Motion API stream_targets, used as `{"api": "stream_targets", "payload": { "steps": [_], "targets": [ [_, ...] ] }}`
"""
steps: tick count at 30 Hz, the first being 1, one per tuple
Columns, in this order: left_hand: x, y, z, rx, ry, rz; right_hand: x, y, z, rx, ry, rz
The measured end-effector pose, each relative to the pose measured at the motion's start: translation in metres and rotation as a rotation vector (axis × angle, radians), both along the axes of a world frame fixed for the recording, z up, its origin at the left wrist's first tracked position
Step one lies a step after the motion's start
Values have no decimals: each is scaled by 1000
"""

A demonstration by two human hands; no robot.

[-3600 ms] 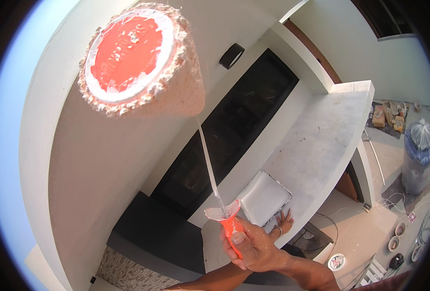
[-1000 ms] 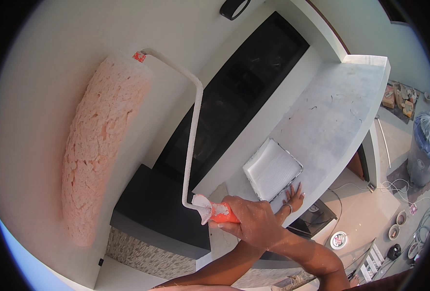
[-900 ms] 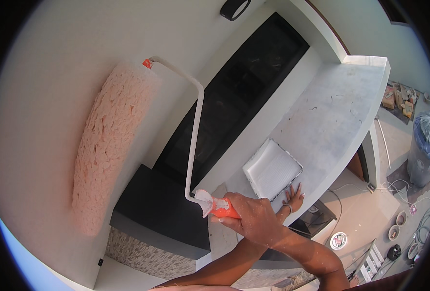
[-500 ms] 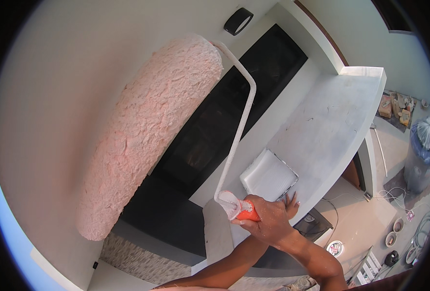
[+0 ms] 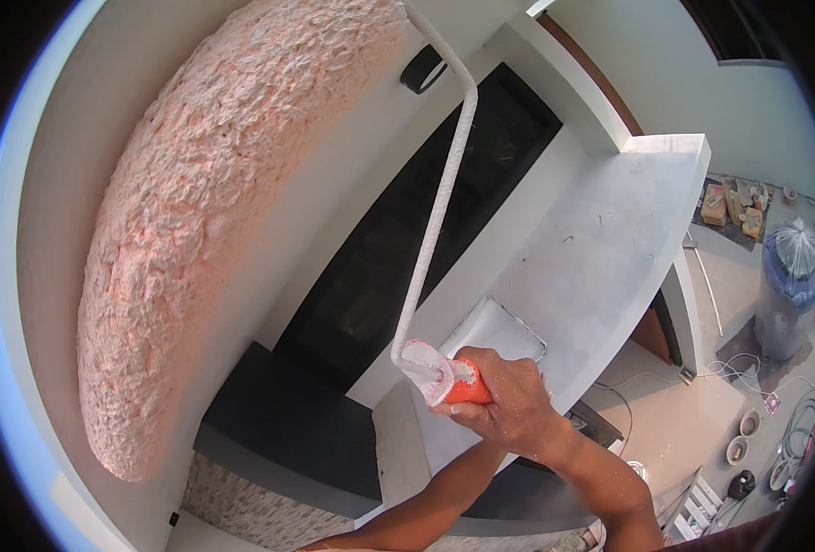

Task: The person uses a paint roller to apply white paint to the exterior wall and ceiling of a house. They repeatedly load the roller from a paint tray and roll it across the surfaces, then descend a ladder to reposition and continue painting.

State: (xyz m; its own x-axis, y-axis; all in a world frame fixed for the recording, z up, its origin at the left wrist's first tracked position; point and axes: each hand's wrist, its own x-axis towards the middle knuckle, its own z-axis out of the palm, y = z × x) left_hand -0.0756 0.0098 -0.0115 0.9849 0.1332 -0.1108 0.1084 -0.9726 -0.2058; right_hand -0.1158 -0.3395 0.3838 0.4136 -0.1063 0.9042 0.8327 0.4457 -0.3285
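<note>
My right hand (image 5: 513,405) is wrapped round the orange, paint-spattered handle of a paint roller (image 5: 467,166). A bent, white-coated rod runs up from the handle to the large, shaggy, pinkish-white roller sleeve (image 5: 214,202). The sleeve is up at the left, close to a pale painted surface (image 5: 49,221); I cannot tell whether they touch. My left forearm (image 5: 426,501) passes behind my right wrist, and the left hand is hidden there. Beyond my right hand, a paint tray (image 5: 504,331) with white paint stands on a pale ledge (image 5: 601,239), partly covered by that hand.
A dark window panel (image 5: 417,221) and a black wall lamp (image 5: 423,70) are beyond the rod. Below the ledge on the right are a bagged bin (image 5: 789,285), a coiled hose (image 5: 801,428), buckets (image 5: 737,450), cables and a white stepladder (image 5: 697,506).
The roller sleeve has moved up and left and looks larger. My left fingers, spread by the tray before, are now hidden behind my right hand. My right hand keeps its grip.
</note>
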Motion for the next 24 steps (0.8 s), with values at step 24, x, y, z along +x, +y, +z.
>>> {"api": "stream_targets", "payload": {
  "steps": [24],
  "targets": [
    [34,-7,7,175,124,-93,90,93,0,-249,228,-45]
  ]
}}
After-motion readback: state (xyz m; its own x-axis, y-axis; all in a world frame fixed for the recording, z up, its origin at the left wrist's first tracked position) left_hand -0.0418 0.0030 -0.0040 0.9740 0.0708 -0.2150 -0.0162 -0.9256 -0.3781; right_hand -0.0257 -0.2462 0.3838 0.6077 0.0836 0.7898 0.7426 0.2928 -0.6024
